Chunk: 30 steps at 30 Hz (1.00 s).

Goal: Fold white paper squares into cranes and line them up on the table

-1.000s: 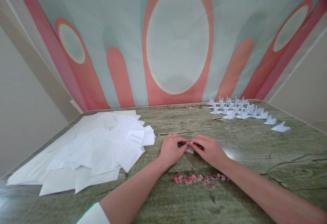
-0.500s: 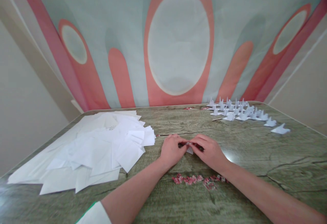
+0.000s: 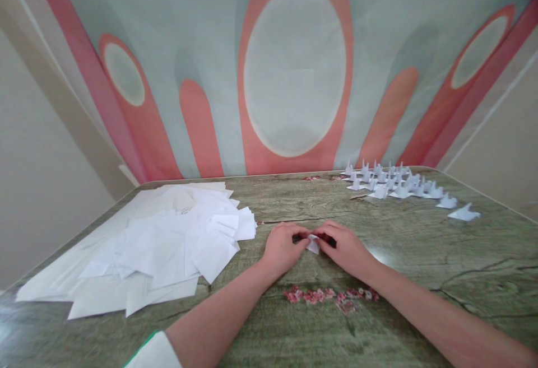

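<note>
Folded paper (image 3: 313, 244), small and white, at mid-worktop, between the person's two hands, near the worktop's surface. Lower part shows below the fingertips, pointing toward the person; upper edge partly covered by fingers. Whether it touches the wood: cannot tell.

Left hand (image 3: 286, 248): half curled, palm down, thumb and forefinger drawn together at the tips, pinching the paper's left side. Small dark gap inside the curl of thumb and finger. Right hand (image 3: 342, 247): same shape mirrored, thumb and fingertips pinching the right side, a similar gap behind the tips. Both sets of tips very near each other at the paper's top; exact finger contact too small to make out. Other fingers of both hands bent and bunched, not spread.

Both forearms reach in from the near edge; a white sleeve (image 3: 155, 352) with green trim on the left one.

Worktop (image 3: 290, 203): wood-grain, with a pink flower pattern (image 3: 313, 296) nearer the person than the hands. Left of the hands, well apart from the paper, a broad heap of loose white sheets (image 3: 159, 245), overlapping. Far right, a cluster of white paper birds (image 3: 399, 186), points upright; one bird (image 3: 464, 213) sits at the near right end. Behind, a grey-green and coral backdrop (image 3: 218, 26).
</note>
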### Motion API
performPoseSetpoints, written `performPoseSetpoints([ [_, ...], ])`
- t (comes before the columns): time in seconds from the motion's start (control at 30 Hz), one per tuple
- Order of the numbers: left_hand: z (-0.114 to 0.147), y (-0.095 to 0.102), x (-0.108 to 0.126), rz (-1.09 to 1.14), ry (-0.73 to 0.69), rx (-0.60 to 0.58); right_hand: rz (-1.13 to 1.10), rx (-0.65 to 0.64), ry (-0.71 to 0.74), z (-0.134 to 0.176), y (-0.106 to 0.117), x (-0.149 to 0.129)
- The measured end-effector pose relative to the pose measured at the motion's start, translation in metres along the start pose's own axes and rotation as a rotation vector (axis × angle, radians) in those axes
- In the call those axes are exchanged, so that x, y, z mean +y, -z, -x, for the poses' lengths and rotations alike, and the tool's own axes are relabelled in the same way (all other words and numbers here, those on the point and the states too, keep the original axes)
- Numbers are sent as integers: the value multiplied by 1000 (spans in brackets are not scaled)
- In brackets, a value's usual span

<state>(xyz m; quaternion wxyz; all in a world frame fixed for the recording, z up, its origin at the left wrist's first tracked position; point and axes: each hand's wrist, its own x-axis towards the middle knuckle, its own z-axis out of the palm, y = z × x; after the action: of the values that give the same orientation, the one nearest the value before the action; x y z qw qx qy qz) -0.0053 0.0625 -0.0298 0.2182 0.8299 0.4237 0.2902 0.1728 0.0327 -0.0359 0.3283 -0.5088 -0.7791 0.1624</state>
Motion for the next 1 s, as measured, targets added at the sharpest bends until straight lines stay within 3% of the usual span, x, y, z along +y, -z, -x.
performPoseSetpoints([
  [0.27, 0, 5, 3, 20, 4, -27, -4, -13, 2, -2, 0, 3],
  [0.63, 6, 11, 15, -395, -144, -41, 43, 5, 55, 1, 0, 2],
  [1.0, 4, 8, 12, -354, -152, -52, 88, -8, 56, 1, 0, 1],
])
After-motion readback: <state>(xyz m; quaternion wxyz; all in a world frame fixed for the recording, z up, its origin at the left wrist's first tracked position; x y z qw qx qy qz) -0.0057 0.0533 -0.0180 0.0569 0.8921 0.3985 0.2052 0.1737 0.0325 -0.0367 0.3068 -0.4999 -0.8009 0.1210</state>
